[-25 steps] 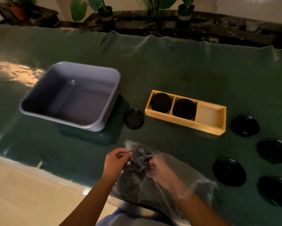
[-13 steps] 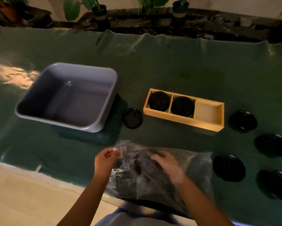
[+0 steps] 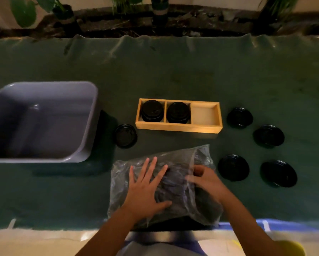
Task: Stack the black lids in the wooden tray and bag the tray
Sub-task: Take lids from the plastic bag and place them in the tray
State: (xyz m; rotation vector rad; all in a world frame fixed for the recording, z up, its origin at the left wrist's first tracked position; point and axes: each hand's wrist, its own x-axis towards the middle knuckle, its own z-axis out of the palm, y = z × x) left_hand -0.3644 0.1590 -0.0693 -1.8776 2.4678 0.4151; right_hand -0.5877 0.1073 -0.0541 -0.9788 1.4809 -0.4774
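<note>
A wooden tray with three compartments lies mid-table; black lid stacks fill its left and middle compartments, and the right one holds nothing. A clear plastic bag lies flat near the front edge. My left hand presses on it, palm down, fingers spread. My right hand, blurred, rests on the bag's right part with fingers curled at the plastic. Several loose black lids lie to the right, and one more lid sits left of the tray.
A grey plastic tub stands at the left on the green table cover. Potted plants line the dark ledge behind. The table's front edge runs just under my forearms.
The bag went from bunched between my fingers to spread flat on the table. My left hand opened and laid its palm on it; my right hand slid to the bag's right side.
</note>
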